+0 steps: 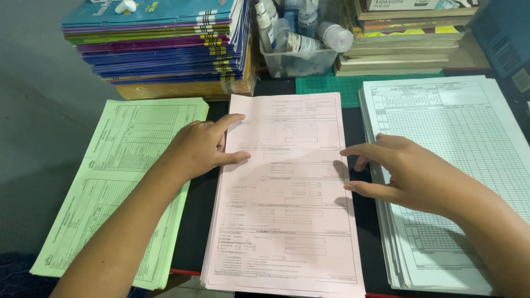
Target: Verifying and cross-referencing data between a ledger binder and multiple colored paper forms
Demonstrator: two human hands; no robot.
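Three form stacks: L hand [201, 149] flat on pink stack [287, 221], R hand [411, 174] loose btwn pink/white stack [469, 165].

Office desk: form stacks [287, 198], notebooks [160, 44]

Dark desk [196, 221] with a green cutting mat [331, 85] at the far side, plain grey wall [33, 110] on the left, pretty even light.

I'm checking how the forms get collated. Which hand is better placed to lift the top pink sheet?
Probably the left hand: its fingers already rest on the pink stack at its left edge. The right hand hovers at the right edge, over the gap beside the white stack.
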